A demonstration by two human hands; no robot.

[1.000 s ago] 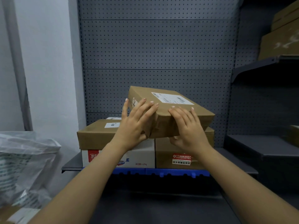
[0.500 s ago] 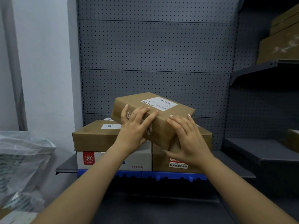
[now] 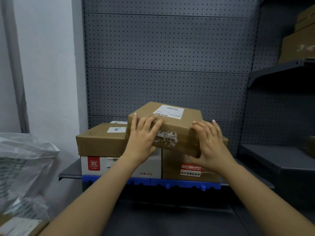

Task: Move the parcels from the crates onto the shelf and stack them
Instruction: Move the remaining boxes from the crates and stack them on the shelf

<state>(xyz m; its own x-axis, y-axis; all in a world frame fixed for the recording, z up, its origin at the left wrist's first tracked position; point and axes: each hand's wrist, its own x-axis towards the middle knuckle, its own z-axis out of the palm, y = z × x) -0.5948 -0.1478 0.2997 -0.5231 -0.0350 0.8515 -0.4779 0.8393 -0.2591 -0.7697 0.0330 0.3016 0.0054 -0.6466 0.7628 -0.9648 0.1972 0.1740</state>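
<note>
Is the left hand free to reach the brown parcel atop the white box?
Probably not yet: left hand and right hand both hold the top parcel, though the brown parcel lies right alongside.

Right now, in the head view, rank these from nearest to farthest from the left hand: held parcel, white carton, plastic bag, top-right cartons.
1. held parcel: gripped by the left hand.
2. white carton: just below it.
3. plastic bag: far left.
4. top-right cartons: highest, far right.

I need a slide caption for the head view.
Left hand and right hand hold a labelled cardboard parcel over boxes on the grey shelf.
</note>
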